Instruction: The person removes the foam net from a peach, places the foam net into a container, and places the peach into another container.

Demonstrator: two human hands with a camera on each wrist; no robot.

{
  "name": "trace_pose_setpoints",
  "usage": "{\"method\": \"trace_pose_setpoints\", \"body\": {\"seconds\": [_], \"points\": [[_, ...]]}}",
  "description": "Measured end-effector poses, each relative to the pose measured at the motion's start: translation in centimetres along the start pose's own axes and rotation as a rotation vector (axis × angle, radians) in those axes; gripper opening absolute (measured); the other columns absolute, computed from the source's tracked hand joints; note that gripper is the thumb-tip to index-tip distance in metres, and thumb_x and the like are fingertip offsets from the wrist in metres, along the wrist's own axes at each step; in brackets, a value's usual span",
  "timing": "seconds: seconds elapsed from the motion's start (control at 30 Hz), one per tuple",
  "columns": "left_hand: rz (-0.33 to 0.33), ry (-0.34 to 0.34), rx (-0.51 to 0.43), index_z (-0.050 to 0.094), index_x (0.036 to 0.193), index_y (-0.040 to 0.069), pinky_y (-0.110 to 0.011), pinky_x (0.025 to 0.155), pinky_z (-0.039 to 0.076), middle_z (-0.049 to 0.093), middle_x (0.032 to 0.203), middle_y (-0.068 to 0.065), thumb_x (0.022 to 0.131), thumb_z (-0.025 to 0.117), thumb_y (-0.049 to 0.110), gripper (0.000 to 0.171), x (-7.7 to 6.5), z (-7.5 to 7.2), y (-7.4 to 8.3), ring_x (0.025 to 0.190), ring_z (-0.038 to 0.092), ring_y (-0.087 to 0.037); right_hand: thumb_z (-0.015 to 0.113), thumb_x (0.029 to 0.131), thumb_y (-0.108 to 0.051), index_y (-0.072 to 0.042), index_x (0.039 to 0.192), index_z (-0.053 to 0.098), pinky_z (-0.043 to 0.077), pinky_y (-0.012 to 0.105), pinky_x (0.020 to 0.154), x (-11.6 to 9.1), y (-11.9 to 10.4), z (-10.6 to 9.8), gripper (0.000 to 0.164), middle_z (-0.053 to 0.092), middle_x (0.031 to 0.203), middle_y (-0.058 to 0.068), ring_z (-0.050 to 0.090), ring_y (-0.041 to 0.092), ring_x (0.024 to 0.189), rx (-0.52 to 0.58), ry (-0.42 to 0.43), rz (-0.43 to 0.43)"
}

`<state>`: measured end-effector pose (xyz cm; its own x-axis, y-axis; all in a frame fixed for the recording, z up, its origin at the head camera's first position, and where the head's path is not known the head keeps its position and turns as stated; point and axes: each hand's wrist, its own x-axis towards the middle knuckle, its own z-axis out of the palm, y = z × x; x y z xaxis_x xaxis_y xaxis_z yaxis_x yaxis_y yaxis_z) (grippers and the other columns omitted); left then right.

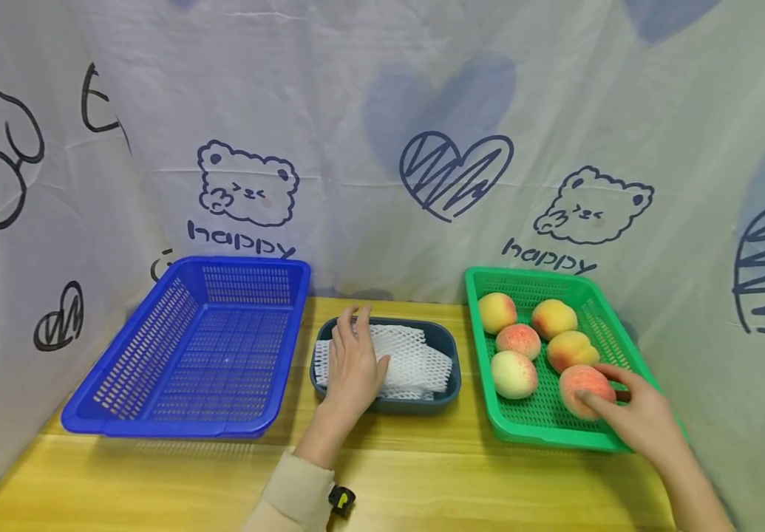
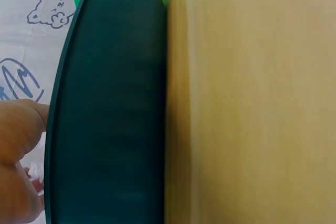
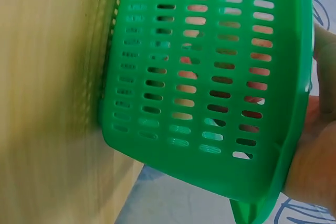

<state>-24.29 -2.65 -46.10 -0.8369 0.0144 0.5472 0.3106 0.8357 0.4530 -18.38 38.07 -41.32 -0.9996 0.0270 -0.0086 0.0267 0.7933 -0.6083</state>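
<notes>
In the head view my right hand (image 1: 641,414) grips a reddish peach (image 1: 585,388) at the near right of the green basket (image 1: 498,421), thumb on its near side. Several other peaches, yellow, pink and pale, lie in the same basket, among them a pale one (image 1: 514,374). My left hand (image 1: 354,366) is over the left part of a dark teal tray (image 1: 415,406), its fingers loosely extended across white foam net sleeves (image 1: 409,362). In the left wrist view the tray wall (image 2: 107,103) hides most of that hand; the basket wall (image 3: 205,93) does likewise in the right wrist view.
On the left stands a blue perforated basket (image 1: 222,362), with nothing visible inside. All three containers rest on a yellowish wooden table (image 1: 422,473). A pale printed cloth (image 1: 355,148) hangs behind and at both sides, close to the containers' far edges.
</notes>
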Motion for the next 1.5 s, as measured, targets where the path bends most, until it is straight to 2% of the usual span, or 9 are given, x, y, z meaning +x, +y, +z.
{"method": "trace_pose_setpoints", "body": {"seconds": [0.17, 0.27, 0.37, 0.53, 0.77, 0.9, 1.03, 1.3, 1.5], "points": [[0.049, -0.007, 0.091, 0.061, 0.13, 0.012, -0.056, 0.11, 0.033, 0.034, 0.153, -0.016, 0.084, 0.089, 0.017, 0.053, -0.3, 0.1, -0.4, 0.134, 0.035, -0.042, 0.066, 0.101, -0.048, 0.007, 0.151, 0.043, 0.058, 0.048, 0.078, 1.1, 0.2, 0.1, 0.078, 0.047, 0.147, 0.036, 0.06, 0.053, 0.118, -0.07, -0.042, -0.067], [0.072, -0.043, 0.119, 0.068, 0.12, 0.014, -0.054, 0.107, 0.038, 0.044, 0.148, -0.011, 0.088, 0.086, 0.02, 0.038, -0.4, 0.1, -0.6, 0.13, 0.041, -0.038, 0.067, 0.101, -0.044, 0.009, 0.148, 0.046, 0.058, 0.047, 0.08, 1.8, 0.3, 0.3, 0.075, 0.054, 0.142, 0.035, 0.064, 0.049, 0.114, -0.083, -0.053, -0.1], [0.087, -0.077, 0.124, 0.071, 0.118, 0.014, -0.053, 0.101, 0.044, 0.053, 0.141, -0.009, 0.09, 0.083, 0.021, 0.031, -0.5, 0.0, -0.7, 0.125, 0.049, -0.036, 0.069, 0.101, -0.04, 0.012, 0.145, 0.047, 0.057, 0.041, 0.075, 2.4, 0.4, 0.6, 0.072, 0.058, 0.135, 0.036, 0.067, 0.045, 0.107, -0.074, -0.076, -0.13], [0.063, -0.148, 0.133, 0.072, 0.122, 0.011, -0.053, 0.099, 0.045, 0.06, 0.133, -0.009, 0.093, 0.079, 0.025, 0.032, -0.6, -0.2, -0.9, 0.124, 0.051, -0.035, 0.072, 0.099, -0.033, 0.015, 0.141, 0.05, 0.056, 0.04, 0.074, 3.1, 0.4, 1.0, 0.068, 0.062, 0.129, 0.035, 0.068, 0.041, 0.104, -0.091, -0.087, -0.2], [-0.031, -0.32, 0.156, 0.067, 0.134, 0.013, -0.059, 0.112, 0.034, 0.058, 0.14, -0.007, 0.101, 0.067, 0.036, 0.04, -0.6, -0.7, -1.1, 0.136, 0.042, -0.036, 0.074, 0.097, -0.026, 0.016, 0.136, 0.053, 0.054, 0.058, 0.085, 3.8, 0.7, 1.3, 0.06, 0.061, 0.128, 0.035, 0.062, 0.048, 0.112, -0.162, -0.076, -0.275], [-0.047, -0.378, 0.171, 0.065, 0.138, 0.015, -0.061, 0.115, 0.03, 0.058, 0.143, -0.007, 0.104, 0.062, 0.04, 0.043, -0.7, -0.9, -1.1, 0.139, 0.039, -0.037, 0.076, 0.096, -0.024, 0.012, 0.135, 0.057, 0.051, 0.061, 0.09, 3.9, 0.8, 1.5, 0.057, 0.062, 0.129, 0.032, 0.059, 0.05, 0.117, -0.163, -0.095, -0.298], [-0.051, -0.405, 0.172, 0.064, 0.139, 0.015, -0.063, 0.117, 0.027, 0.057, 0.144, -0.007, 0.105, 0.059, 0.041, 0.043, -0.7, -0.9, -1.2, 0.141, 0.038, -0.038, 0.079, 0.094, -0.025, 0.009, 0.134, 0.06, 0.051, 0.06, 0.09, 4.0, 0.8, 1.7, 0.057, 0.064, 0.128, 0.03, 0.06, 0.049, 0.116, -0.173, -0.106, -0.322], [-0.064, -0.427, 0.17, 0.063, 0.142, 0.016, -0.065, 0.119, 0.024, 0.055, 0.145, -0.008, 0.105, 0.057, 0.042, 0.045, -0.8, -0.9, -1.3, 0.142, 0.037, -0.038, 0.075, 0.097, -0.027, 0.001, 0.136, 0.064, 0.046, 0.069, 0.095, 4.2, 0.7, 2.1, 0.049, 0.06, 0.135, 0.032, 0.054, 0.056, 0.123, -0.263, -0.115, -0.38], [-0.064, -0.431, 0.179, 0.062, 0.142, 0.016, -0.064, 0.118, 0.025, 0.055, 0.145, -0.009, 0.106, 0.056, 0.042, 0.045, -0.7, -0.9, -1.3, 0.141, 0.038, -0.037, 0.071, 0.1, -0.026, -0.001, 0.134, 0.066, 0.047, 0.068, 0.095, 4.1, 0.7, 2.4, 0.043, 0.06, 0.132, 0.031, 0.056, 0.054, 0.121, -0.349, -0.052, -0.397]]}}
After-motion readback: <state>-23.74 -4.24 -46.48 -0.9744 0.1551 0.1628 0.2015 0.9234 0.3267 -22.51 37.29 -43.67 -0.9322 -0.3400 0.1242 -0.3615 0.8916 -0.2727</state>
